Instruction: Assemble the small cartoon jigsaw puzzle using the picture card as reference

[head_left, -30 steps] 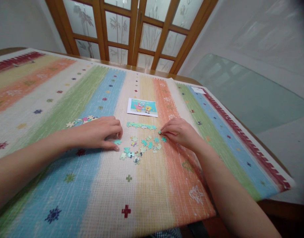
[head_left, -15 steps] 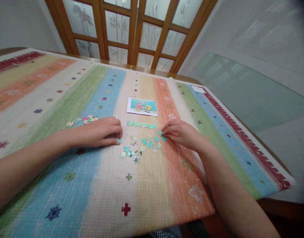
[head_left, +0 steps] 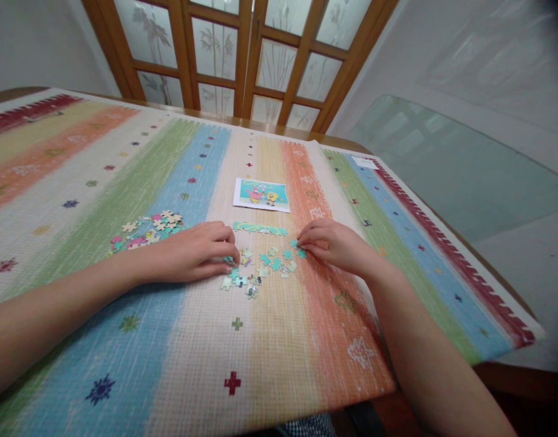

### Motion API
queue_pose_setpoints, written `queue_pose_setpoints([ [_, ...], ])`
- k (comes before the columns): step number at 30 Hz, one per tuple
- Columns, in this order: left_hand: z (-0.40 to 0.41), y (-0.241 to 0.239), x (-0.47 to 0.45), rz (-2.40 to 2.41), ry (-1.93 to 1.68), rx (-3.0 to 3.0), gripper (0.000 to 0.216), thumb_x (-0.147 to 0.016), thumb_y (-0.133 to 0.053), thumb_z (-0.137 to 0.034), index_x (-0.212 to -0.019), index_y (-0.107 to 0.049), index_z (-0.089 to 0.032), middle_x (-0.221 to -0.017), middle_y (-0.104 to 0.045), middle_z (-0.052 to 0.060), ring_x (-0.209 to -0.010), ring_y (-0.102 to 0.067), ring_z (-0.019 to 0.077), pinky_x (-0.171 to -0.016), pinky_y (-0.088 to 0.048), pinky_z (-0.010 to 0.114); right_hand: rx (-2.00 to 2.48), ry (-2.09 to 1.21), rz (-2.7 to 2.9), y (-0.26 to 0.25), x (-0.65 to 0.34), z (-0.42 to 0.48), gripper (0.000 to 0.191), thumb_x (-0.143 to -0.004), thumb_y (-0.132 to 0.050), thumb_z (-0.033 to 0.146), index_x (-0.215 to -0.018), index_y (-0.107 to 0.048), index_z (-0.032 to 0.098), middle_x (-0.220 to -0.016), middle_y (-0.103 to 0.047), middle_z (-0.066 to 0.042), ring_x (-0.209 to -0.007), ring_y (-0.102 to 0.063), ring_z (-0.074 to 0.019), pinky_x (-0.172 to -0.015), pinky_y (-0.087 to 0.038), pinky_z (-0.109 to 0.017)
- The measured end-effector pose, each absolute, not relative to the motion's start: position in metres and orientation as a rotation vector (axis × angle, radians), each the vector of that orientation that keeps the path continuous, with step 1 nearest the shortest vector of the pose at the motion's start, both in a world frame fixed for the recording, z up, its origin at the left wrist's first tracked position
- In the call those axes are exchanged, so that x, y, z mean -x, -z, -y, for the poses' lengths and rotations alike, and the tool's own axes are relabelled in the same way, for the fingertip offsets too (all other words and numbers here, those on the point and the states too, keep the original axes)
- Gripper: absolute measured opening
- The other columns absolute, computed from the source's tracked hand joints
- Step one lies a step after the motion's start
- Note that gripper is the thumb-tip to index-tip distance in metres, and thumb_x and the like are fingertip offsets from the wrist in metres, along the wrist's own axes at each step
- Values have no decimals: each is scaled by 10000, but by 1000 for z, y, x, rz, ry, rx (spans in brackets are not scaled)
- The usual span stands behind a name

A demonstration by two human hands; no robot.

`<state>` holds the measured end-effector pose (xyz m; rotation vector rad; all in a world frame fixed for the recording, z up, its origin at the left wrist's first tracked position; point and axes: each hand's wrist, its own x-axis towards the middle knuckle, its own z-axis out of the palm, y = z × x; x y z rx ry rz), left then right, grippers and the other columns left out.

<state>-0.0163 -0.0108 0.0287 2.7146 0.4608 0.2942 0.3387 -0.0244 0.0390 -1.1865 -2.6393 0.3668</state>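
My left hand (head_left: 197,250) lies knuckles up on the striped mat (head_left: 124,340), fingers curled, its tips on a teal puzzle piece (head_left: 227,260). My right hand (head_left: 330,244) pinches a small teal piece (head_left: 295,244) at its fingertips. Between the hands lie several loose jigsaw pieces (head_left: 260,270). Just beyond them a joined strip of pieces (head_left: 259,229) runs left to right. A small reference picture (head_left: 261,195) of cartoon figures lies farther back.
A second pile of loose pieces (head_left: 146,230) lies to the left behind my left wrist. The mat covers a wooden table (head_left: 515,373) whose right edge is near. A glass tabletop (head_left: 442,164) stands to the right. Wooden glazed doors (head_left: 242,54) are behind.
My left hand slid right towards the loose pieces, uncovering more of the left pile. My right hand stayed almost still, pinching its piece.
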Motion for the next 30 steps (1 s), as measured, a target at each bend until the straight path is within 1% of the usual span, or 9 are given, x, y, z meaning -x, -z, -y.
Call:
queue_pose_setpoints([
  [3,14,-30,16,-406,-227,-2702,196,-1036,-510,-301,-1166,-655,-276,-1074,-597,59,-988,-557,197,-902,-430,316,1183,-374,2637,-39,-339,25,193,-929,-580,137,-907,-764,190,-951,-746,-88,-874,-692,-198,-822,-546,-335],
  [7,15,-29,15,-421,-189,-2700,198,-1041,-503,-316,-1170,-647,-277,-1077,-591,59,-994,-553,204,-914,-424,330,1186,-378,2626,-37,-339,24,199,-930,-576,144,-901,-762,207,-949,-745,-78,-871,-689,-193,-824,-547,-335],
  [13,15,-25,14,-429,-221,-2731,173,-1039,-499,-308,-1123,-643,-259,-1064,-597,58,-989,-548,205,-910,-427,331,1195,-410,2601,-35,-341,24,186,-925,-588,155,-917,-767,208,-955,-745,-78,-883,-692,-194,-836,-546,-338],
  [23,14,-23,15,-459,-310,-2761,211,-1040,-473,-271,-1161,-645,-257,-1047,-603,60,-977,-560,202,-903,-437,337,1233,-430,2596,-38,-339,24,173,-931,-596,163,-915,-763,205,-966,-756,-76,-889,-695,-197,-851,-545,-344],
  [26,19,-26,12,-441,-325,-2727,209,-1042,-482,-313,-1138,-653,-242,-1046,-601,66,-983,-562,202,-894,-436,335,1238,-431,2593,-39,-339,24,172,-934,-595,170,-915,-762,212,-970,-757,-72,-894,-694,-195,-856,-542,-341],
  [30,25,-25,7,-456,-310,-2744,225,-1020,-545,-396,-1139,-661,-245,-1054,-600,66,-980,-561,215,-893,-425,350,1238,-442,2589,-38,-339,24,179,-932,-596,163,-913,-765,218,-966,-756,-70,-903,-692,-195,-861,-538,-340],
])
